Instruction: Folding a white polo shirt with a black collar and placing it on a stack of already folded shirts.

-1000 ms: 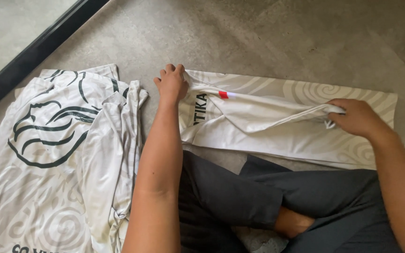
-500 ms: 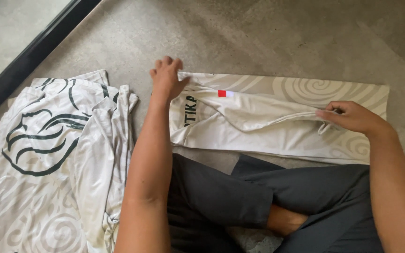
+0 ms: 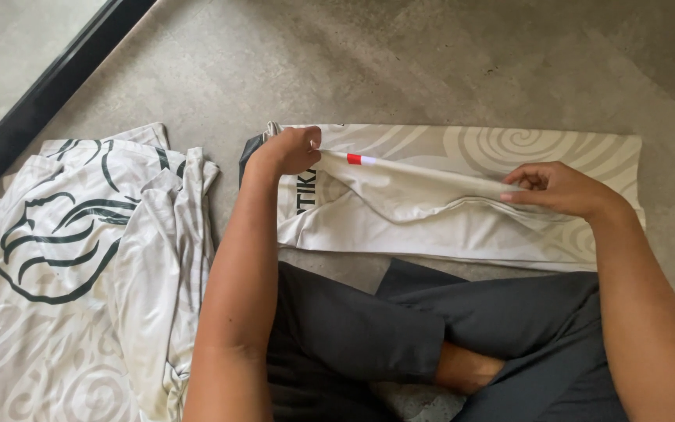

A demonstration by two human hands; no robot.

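On the grey floor (image 3: 431, 70) in front of your crossed legs, a white swirl-patterned shirt (image 3: 462, 227) lies folded lengthwise. Your left hand (image 3: 291, 151) is closed on its left end, and your right hand (image 3: 560, 190) pinches a raised fold near its right end. A second, crumpled shirt (image 3: 80, 266) lies just beside it, leftward.

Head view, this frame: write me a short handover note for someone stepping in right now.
Left hand: closed on the left end of the white folded shirt, lifting its upper layer.
Right hand: fingers pinching the same layer further right.
The shirt lies flat on the grey floor in front of crossed legs, folded into a long band.
Left of it: a heap of white shirts with dark swirl print, unfolded.
Done: lengthwise folds. Left: finishing this fold, then the heap.
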